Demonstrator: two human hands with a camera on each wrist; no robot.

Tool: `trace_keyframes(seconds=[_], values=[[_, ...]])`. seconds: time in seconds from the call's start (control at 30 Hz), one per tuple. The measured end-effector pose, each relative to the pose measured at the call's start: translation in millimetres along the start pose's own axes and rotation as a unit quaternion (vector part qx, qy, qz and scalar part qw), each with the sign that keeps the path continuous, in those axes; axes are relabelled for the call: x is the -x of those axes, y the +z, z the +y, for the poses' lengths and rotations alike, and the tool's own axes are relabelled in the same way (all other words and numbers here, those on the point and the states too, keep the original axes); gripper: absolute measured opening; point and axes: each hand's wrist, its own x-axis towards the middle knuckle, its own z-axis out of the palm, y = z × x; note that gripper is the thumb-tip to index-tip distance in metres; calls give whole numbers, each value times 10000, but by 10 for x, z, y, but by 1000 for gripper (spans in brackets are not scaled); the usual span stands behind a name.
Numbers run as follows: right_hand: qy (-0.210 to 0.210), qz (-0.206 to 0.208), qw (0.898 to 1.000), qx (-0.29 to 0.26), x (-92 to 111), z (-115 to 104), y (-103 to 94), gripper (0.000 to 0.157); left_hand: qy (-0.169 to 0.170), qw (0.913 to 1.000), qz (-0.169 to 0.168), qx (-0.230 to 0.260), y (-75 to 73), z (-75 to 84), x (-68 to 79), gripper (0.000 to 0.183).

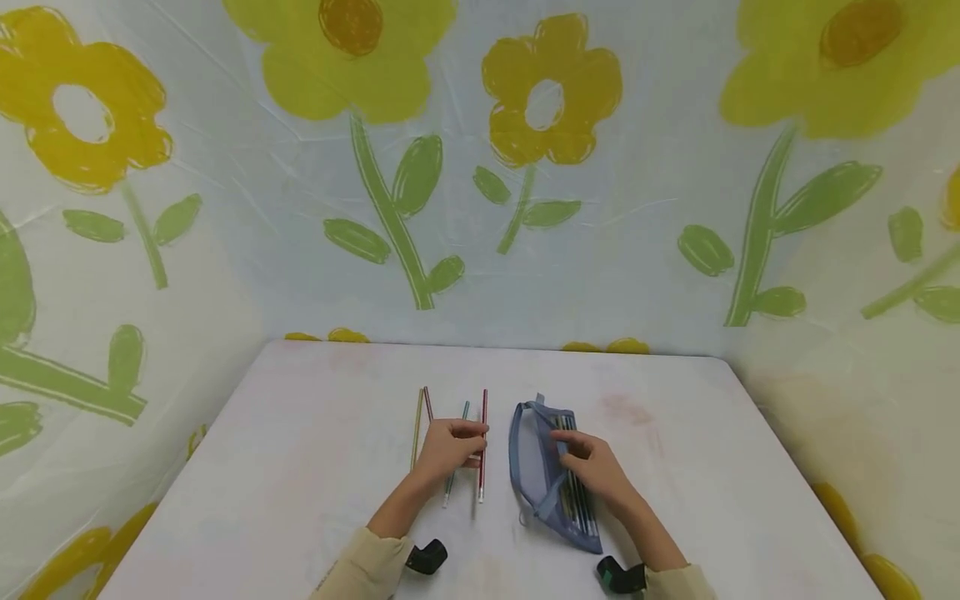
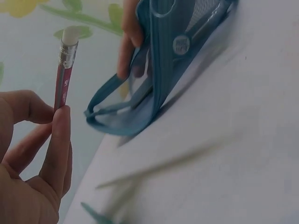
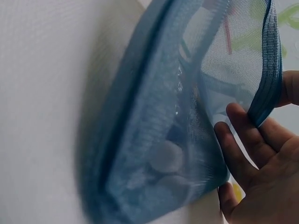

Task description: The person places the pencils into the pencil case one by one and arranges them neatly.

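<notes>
My left hand (image 1: 447,450) pinches a red pencil (image 1: 483,408) between thumb and fingertips, above the table. Its white eraser (image 2: 71,35) and metal band show plainly in the left wrist view. To the right lies a blue mesh pencil case (image 1: 545,504), unzipped and gaping, with several pencils inside along its right side. At the case's opening, my right hand (image 1: 600,471) holds the zipper edge (image 3: 270,70) between thumb and fingers. Beside and beneath the left hand are a yellow pencil (image 1: 416,421), a dark red pencil (image 1: 428,404) and a teal pencil (image 1: 450,487).
The white table (image 1: 315,467) reaches back to a wall cloth (image 1: 622,250) printed with yellow flowers. Black wrist devices (image 1: 427,557) sit at both cuffs, low over the table.
</notes>
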Motion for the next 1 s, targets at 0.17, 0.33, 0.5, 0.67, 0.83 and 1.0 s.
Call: trace_keyframes(seconds=[0.17,0.33,0.5,0.67,0.83,1.0], values=[[60,4,10000,44,-5,48,-10,40,-229,9987,-21,453,231,2,-38,29],[7,-22,10000,7,-11,6,-1,39,-449,9960,-311,702,379,15,-34,28],[58,-36,10000,57,-15,-21,5,39,-599,9964,-361,483,467,12,16,26],[-26,-131,9999,40,-56,-49,-15,39,-649,9966,-346,368,477,19,3,23],[-70,-121,9997,207,-77,-81,-44,39,-505,9976,-402,265,518,9,-95,22],[159,-313,9988,328,-31,-97,-25,42,-682,9968,-372,209,589,-56,-114,21]])
